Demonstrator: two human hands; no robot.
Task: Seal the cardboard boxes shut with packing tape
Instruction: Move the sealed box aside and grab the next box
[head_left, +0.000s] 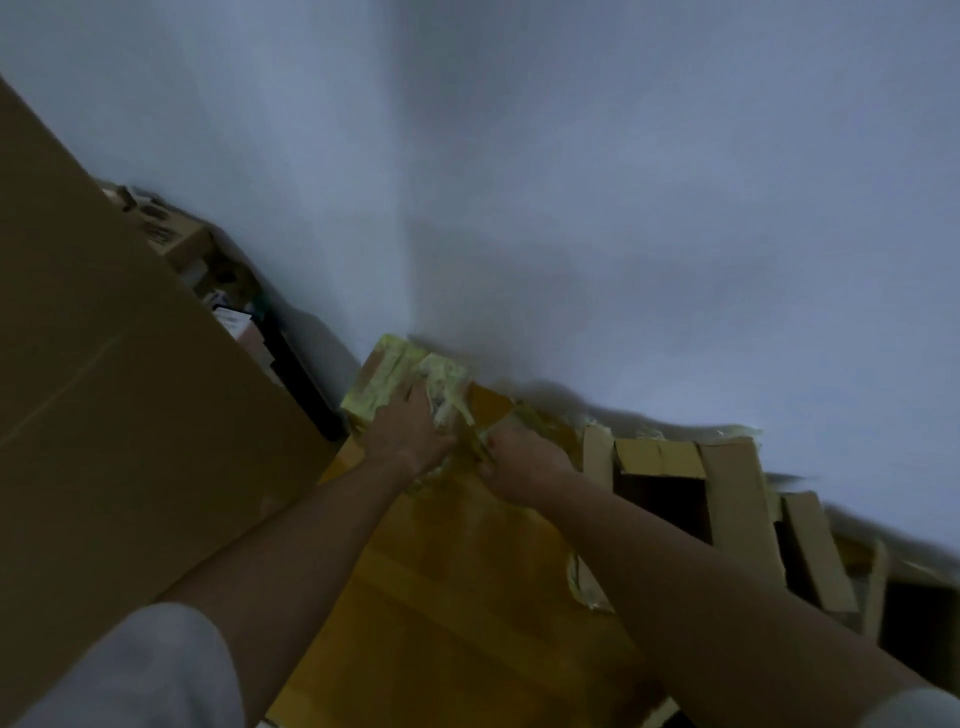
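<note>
**Both hands at the far end of the box top, tape underneath**

The left hand (410, 434) lies flat with fingers extended, pressing crumpled pale tape (415, 382) onto the far end of the cardboard box (457, 571). Just beside it, the right hand (519, 457) has fingers curled at the tape's edge; whether it pinches the tape cannot be told through the blur. The hands are close together, nearly touching.

The box top runs lengthwise away from the person toward the wall (571, 208), so the tape lies straight ahead at full reach. The left hand sits slightly farther along that axis.

The box top is smooth brown card. A large cardboard sheet (104, 389) leans at left. Open boxes (727, 493) with raised flaps stand to the right, unsealed.
</note>
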